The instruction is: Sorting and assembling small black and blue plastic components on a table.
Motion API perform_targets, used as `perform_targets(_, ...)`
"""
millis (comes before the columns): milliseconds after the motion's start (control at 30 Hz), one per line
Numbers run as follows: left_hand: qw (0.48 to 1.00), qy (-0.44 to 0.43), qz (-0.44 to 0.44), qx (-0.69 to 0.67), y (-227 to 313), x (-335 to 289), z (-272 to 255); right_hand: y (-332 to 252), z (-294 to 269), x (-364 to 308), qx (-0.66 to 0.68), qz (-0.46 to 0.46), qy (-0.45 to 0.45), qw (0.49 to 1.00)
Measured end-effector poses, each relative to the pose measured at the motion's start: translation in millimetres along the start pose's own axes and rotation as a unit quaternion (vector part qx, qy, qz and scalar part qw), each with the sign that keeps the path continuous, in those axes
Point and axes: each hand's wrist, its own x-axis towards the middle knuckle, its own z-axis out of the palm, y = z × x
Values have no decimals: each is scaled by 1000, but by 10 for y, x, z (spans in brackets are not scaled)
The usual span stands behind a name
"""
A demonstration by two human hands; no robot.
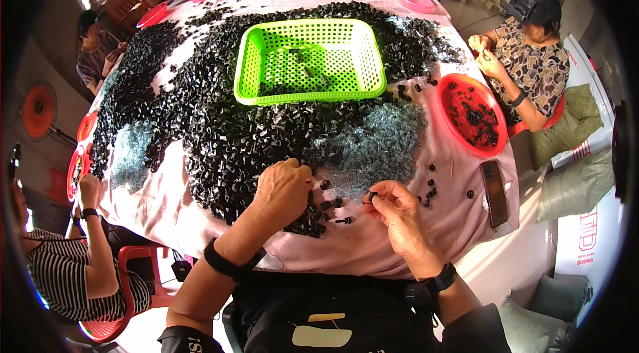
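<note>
At the table's near edge, the right hand (pixel 398 210) pinches what looks like a small black part (pixel 372 194), which could slip, while the left hand (pixel 283 188) rests curled on the black pile (pixel 219 133).

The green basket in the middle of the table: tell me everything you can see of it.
The green basket is a bright lime, rectangular plastic tray with perforated walls, a lattice floor and a thick rolled rim. It sits upright and level at the middle of the pink-covered table, ringed by heaps of small black parts that press against its walls. It is nearly empty: only a few dark pieces lie on its floor. No hand touches it.
</note>
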Motion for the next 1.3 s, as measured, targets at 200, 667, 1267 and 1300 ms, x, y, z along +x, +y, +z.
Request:
perform_targets(200,1000,-1,-2,16,-15,-49,-69,-33,51,-17,-8,12,2,1000)
perform_targets(667,997,-15,63,-48,20,-109,-63,-42,37,-20,-15,20,2,1000)
perform_targets(1267,993,-41,111,-26,291,-214,89,-56,149,-16,-12,29,-12,999)
perform_targets(1300,989,-37,88,-110,272,-178,52,-50,152,-25,-21,28,-19,999)
